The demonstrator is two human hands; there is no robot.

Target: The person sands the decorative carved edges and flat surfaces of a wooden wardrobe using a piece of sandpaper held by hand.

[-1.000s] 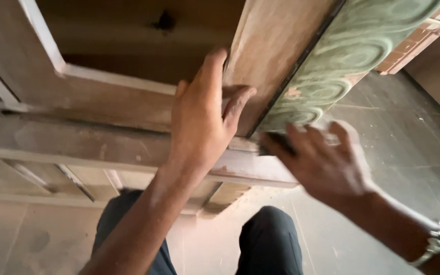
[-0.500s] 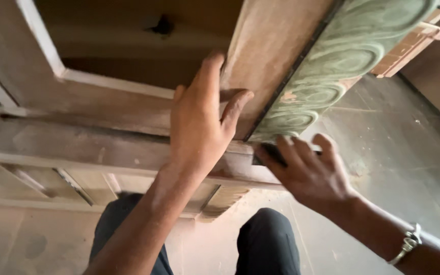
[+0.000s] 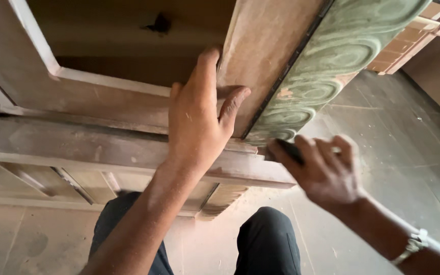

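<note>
The brown wooden panel (image 3: 271, 56) is braced flat by the spread left hand (image 3: 199, 117) — steadied, it seems — while beside its green carved edge (image 3: 332, 56) a dark tool (image 3: 289, 150) is gripped in the right hand (image 3: 327, 173).

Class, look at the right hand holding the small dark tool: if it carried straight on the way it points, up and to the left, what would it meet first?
Most likely the lower end of the green patterned panel, just beyond the right hand and its dark tool. Depth is unclear; it could catch the wooden frame rail instead.
</note>
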